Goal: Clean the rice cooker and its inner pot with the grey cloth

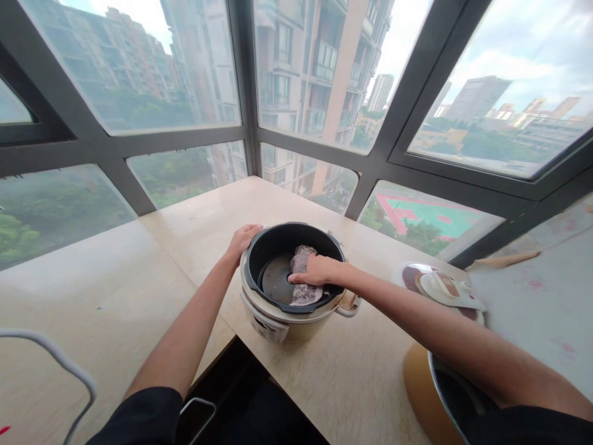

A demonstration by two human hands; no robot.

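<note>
A white electric pressure cooker (296, 330) stands without its lid on the pale stone sill, its dark inside (273, 247) facing up at me. My right hand (317, 270) reaches into it, closed on a grey-brown cloth (306, 295) that lies against the right part of the inside. The thumb points left across the cloth. On the cooker's left rim rests my left hand (245, 238), its fingers curled over the outer edge and partly hidden.
A cooker lid (438, 284) lies at the right by the wall. Nearer me stands a golden-brown pot (417, 383) with a dark inside. A white cable (60, 358) loops at the left. Window frames (250, 93) enclose the sill. A dark opening (250, 395) is below its front edge.
</note>
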